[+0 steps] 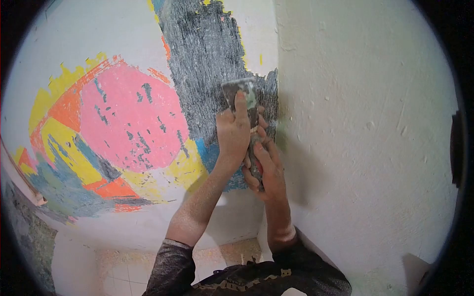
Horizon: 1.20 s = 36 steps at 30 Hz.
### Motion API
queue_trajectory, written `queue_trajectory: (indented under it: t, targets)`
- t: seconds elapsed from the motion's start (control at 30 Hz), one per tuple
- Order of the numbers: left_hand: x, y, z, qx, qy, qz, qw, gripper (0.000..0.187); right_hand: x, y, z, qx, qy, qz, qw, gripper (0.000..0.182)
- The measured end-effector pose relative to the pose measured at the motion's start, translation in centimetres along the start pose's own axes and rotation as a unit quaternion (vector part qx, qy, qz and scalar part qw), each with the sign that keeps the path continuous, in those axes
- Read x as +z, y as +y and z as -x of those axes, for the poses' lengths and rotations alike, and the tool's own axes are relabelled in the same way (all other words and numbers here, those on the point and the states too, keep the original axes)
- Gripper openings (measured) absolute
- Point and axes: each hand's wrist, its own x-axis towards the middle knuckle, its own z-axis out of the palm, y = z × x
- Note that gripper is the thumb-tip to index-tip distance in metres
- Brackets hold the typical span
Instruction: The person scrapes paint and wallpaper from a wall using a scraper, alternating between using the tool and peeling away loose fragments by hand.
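Both my hands grip one scraper [230, 92], its broad blade held up against the painted wall [197, 59] near the corner. My left hand [233, 133] is closed around the upper part, with a finger or thumb laid along the blade. Lower down, my right hand [270, 170] wraps round the handle [255, 165]. The blade's edge lies over a dark grey, streaked patch. White dust covers the blade and my forearms. Beside my left hand is a large pink painted shape [133, 118], chipped through to grey in places.
A pale, bumpy side wall [365, 123] meets the painted wall just right of my hands. Yellow, orange and blue paint surrounds the pink shape. Below, the tiled floor [123, 274] is scattered with paint flakes.
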Motion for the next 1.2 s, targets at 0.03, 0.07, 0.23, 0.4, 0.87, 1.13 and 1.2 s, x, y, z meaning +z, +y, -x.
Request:
queue_trajectory:
  t: [0.03, 0.07, 0.23, 0.4, 0.87, 1.13, 1.2]
  targets:
    - [0.0, -0.8, 0.3, -0.005, 0.012, 0.010, 1.000, 0.058, -0.2, 0.2, 0.1, -0.001, -0.010, -0.007, 1.000, 0.038]
    - [0.0, -1.2, 0.3, -0.010, 0.022, 0.019, 1.000, 0.058, -0.2, 0.1, 0.0, -0.006, -0.010, -0.008, 1.000, 0.038]
    - [-0.1, -1.2, 0.5, -0.016, 0.031, 0.016, 0.999, 0.057, -0.3, 0.1, 0.0, 0.016, -0.003, 0.014, 1.000, 0.038]
    - [0.4, -0.9, -0.1, 0.000, 0.036, 0.020, 0.999, 0.055, -0.2, -0.6, -0.8, 0.006, 0.006, 0.018, 1.000, 0.043]
    - [0.5, 1.0, -0.9, -0.020, -0.011, 0.001, 1.000, 0.054, 0.0, -0.6, -0.9, -0.014, -0.021, 0.019, 1.000, 0.029]
    - [1.1, 1.5, -1.2, -0.028, -0.040, 0.030, 0.998, 0.056, 0.6, -1.7, -1.0, -0.002, -0.005, -0.022, 1.000, 0.030]
    - [0.8, 1.0, -0.7, -0.024, -0.040, 0.017, 0.999, 0.057, 1.1, -1.2, -0.4, 0.010, 0.035, -0.006, 0.999, 0.030]
